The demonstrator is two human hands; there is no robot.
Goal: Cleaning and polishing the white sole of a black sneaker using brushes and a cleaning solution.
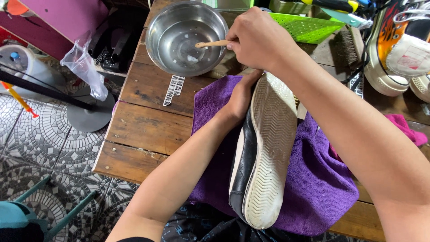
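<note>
— What's in the round steel bowl (186, 36)?
— A little soapy water, plus the thin wooden brush handle (211, 44) the right hand (257, 38) clamps.
— And the left hand (241, 96)?
— Fingers closed on the black, white-soled sneaker (264, 148), lying sideways on the purple cloth (313, 179).

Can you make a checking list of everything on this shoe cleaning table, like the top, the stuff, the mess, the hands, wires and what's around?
Surface: wooden table, purple cloth spread on it.
Job's things: black shoe on its side, white sole showing; metal bowl; wooden-handled brush.
Clutter: green basket, sneakers, plastic bag.
Hands: right hand grips the brush over the bowl; left hand steadies the shoe.
Cables: nothing seen.
Surroundings: patterned tile floor.
</note>
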